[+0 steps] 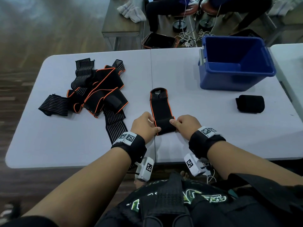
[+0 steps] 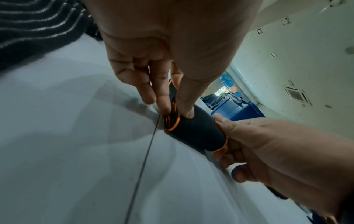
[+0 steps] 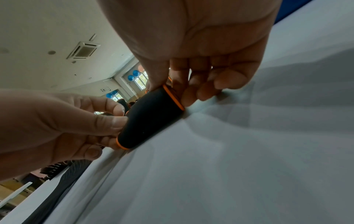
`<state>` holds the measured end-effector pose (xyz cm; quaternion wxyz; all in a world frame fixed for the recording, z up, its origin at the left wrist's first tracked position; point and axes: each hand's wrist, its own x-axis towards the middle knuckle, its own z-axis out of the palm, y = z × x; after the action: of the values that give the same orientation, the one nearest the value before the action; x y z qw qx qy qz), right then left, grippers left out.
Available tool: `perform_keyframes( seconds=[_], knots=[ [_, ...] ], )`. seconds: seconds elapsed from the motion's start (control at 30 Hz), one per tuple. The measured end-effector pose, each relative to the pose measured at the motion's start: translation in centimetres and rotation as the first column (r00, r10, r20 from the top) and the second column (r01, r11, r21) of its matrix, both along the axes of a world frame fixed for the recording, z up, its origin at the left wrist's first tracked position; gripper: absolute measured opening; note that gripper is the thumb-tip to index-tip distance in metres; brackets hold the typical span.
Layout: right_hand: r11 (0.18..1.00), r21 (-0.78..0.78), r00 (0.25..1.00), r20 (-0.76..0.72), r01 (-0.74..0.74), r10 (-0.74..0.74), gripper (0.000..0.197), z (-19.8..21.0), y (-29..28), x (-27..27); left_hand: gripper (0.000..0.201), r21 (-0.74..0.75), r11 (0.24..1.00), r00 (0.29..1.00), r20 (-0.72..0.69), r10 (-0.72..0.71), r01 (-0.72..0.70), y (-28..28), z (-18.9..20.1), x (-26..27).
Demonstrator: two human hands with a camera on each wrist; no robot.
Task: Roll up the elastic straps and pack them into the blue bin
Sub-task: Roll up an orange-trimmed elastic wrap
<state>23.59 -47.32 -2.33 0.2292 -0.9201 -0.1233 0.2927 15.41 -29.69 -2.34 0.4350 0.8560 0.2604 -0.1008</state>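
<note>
A black elastic strap with orange edging point(image 1: 160, 110) lies lengthwise on the white table point(image 1: 188, 99), its near end wound into a roll point(image 1: 164, 126). My left hand point(image 1: 145, 125) pinches the roll's left end point(image 2: 172, 119) between thumb and fingers. My right hand point(image 1: 186, 126) pinches the right end point(image 3: 172, 97). The blue bin point(image 1: 232, 63) stands at the table's far right with nothing visible inside. A finished black roll point(image 1: 250, 104) lies in front of it. A tangled pile of straps point(image 1: 93, 89) lies at the left.
One striped strap point(image 1: 114, 123) trails from the pile over the table's near edge beside my left wrist. Beyond the far edge are another table with cloths point(image 1: 131, 9), a black crate point(image 1: 159, 40), stools and seated people's legs. A second white table point(image 1: 288, 53) adjoins at right.
</note>
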Motion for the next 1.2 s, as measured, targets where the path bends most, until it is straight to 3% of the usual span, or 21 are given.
perform_keyframes(
  seconds=[0.13, 0.2, 0.33, 0.43, 0.5, 0.6, 0.77, 0.97, 1.2],
  knots=[
    [0.991, 0.078, 0.992, 0.056, 0.108, -0.113, 0.027, 0.1, 0.2, -0.2, 0.023, 0.107, 0.986, 0.992, 0.003, -0.125, 0.124, -0.1, -0.2, 0.1],
    [0.996, 0.07, 0.993, 0.102, 0.049, -0.056, 0.022, 0.5, 0.7, -0.4, 0.021, 0.198, 0.958, 0.978, -0.017, -0.209, 0.208, -0.2, -0.3, 0.1],
    [0.997, -0.021, 0.988, 0.137, -0.071, 0.073, 0.037, 0.6, 0.9, -0.8, 0.031, 0.401, 0.834, 0.919, -0.054, -0.392, 0.379, 0.0, -0.4, -0.1],
    [0.993, 0.021, 0.991, 0.078, -0.115, 0.113, 0.063, 0.2, -0.2, -1.1, 0.05, 0.416, 0.804, 0.898, -0.075, -0.434, 0.424, 0.4, -0.5, -0.3],
    [0.984, -0.006, 0.981, 0.084, -0.177, 0.177, 0.07, -0.2, -0.7, -0.9, 0.057, 0.415, 0.798, 0.894, -0.098, -0.438, 0.437, 0.7, -0.7, -0.4],
    [0.977, -0.039, 0.974, 0.087, -0.208, 0.21, 0.065, -1.0, -1.1, -0.7, 0.058, 0.395, 0.82, 0.905, -0.076, -0.419, 0.413, 0.8, -1.1, -0.5],
    [0.982, 0.115, 0.986, 0.089, -0.148, 0.138, 0.041, -1.8, -1.8, -0.7, 0.06, 0.351, 0.856, 0.922, -0.067, -0.381, 0.38, 1.0, -2.2, -0.1],
    [0.975, 0.223, 1.0, -0.003, 0.006, -0.006, 0.012, -2.0, -1.6, 0.0, 0.035, 0.193, 0.95, 0.969, -0.011, -0.247, 0.244, 1.5, -3.3, 0.8],
    [0.974, 0.195, 0.993, -0.045, 0.115, -0.108, 0.054, -1.4, -0.4, 1.1, 0.023, 0.127, 0.978, 0.984, -0.087, -0.152, 0.163, 1.0, -2.9, 1.8]
  ],
)
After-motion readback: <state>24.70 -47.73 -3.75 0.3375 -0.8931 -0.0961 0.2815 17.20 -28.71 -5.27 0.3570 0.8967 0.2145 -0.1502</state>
